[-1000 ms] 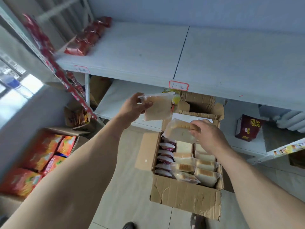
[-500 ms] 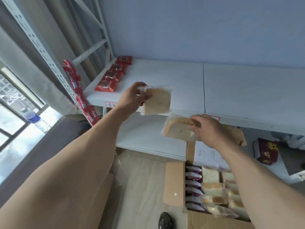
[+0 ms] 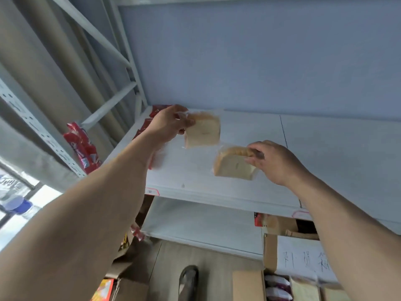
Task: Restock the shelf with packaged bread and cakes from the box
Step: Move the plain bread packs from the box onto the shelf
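Both bare arms are reaching up and forward over a white shelf. The left hand is extending farther, its thumb and fingers pinching the top left corner of a clear-wrapped bread slice, which is hanging just to the right of that hand above the shelf board. The right hand is sitting nearer and lower, fingers curling over the crust edge of a second wrapped bread slice, which is lying to the left of that hand, close over the board; whether it is touching the board is unclear. Red snack packets are lying at the far left of the shelf behind the left hand. The cardboard box is standing on the floor at near right, with more wrapped pieces inside.
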